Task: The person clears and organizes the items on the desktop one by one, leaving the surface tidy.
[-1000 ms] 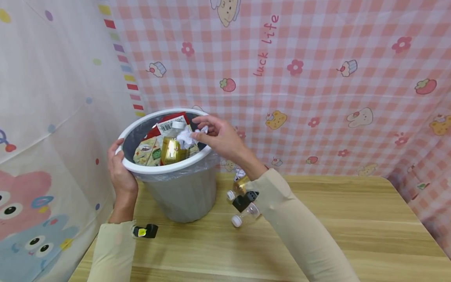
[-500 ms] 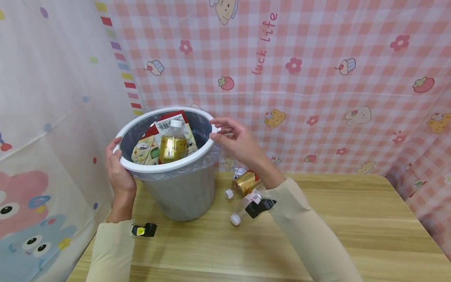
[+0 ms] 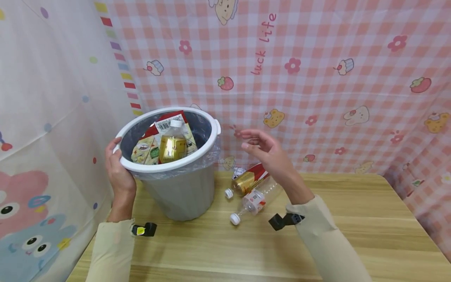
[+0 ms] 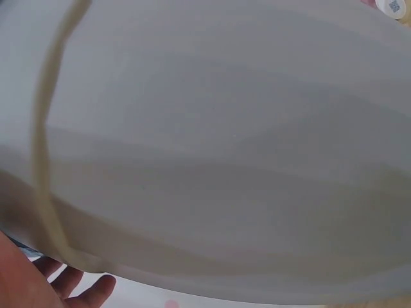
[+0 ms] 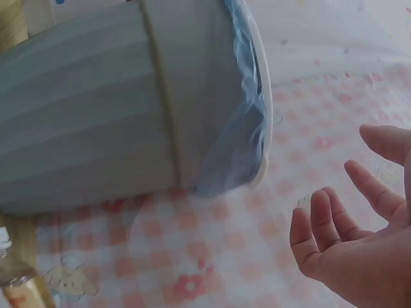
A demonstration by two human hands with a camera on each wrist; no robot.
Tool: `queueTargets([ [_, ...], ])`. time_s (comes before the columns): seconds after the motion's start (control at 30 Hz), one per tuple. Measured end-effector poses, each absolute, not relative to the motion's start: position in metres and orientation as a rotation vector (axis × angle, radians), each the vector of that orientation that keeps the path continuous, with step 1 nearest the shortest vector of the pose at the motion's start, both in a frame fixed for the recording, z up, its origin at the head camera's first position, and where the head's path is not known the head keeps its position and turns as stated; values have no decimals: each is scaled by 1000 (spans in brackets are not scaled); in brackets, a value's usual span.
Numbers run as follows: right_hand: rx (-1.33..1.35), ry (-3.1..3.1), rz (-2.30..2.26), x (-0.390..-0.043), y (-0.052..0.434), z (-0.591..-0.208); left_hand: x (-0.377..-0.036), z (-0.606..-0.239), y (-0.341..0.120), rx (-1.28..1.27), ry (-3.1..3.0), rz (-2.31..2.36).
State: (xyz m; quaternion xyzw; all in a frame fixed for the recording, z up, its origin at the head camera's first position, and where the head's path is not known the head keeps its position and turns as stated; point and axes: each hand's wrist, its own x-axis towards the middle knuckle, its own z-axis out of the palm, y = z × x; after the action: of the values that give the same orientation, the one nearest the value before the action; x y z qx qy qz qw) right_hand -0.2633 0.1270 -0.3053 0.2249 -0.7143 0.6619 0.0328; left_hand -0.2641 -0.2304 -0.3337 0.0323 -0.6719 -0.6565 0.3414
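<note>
The left hand is gripping the bin by its rim at nine o'clock. The right hand is hovering at the bin's three o'clock, fingers loosely parted, holding nothing. A gold-labelled bottle is resting among packets inside; a clear bottle and a gold-and-red bottle are lying on the table towards four o'clock.

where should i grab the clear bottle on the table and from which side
Probably round the label of the clear bottle, from above and the near side: it lies on its side, and the gold bottle behind crowds its far side.
</note>
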Motion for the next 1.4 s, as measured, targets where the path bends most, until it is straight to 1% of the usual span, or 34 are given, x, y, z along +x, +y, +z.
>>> queueTargets([
  [0.23, 544, -2282, 2016, -261, 152, -328, -265, -334, -230, 87, -1754, -1699],
  [0.37, 501, -2285, 2023, -261, 162, -339, -264, -334, -231, 88, -1757, -1707],
  [0.73, 370, -2277, 2039, -263, 183, -362, -264, -334, -231, 75, -1756, -1719],
  [1.13, 127, -2223, 2185, -273, 205, -404, -263, -336, -232, 88, -1764, -1719],
  [1.4, -33, -2267, 2153, -274, 216, -424, -265, -336, -232, 93, -1763, -1716],
])
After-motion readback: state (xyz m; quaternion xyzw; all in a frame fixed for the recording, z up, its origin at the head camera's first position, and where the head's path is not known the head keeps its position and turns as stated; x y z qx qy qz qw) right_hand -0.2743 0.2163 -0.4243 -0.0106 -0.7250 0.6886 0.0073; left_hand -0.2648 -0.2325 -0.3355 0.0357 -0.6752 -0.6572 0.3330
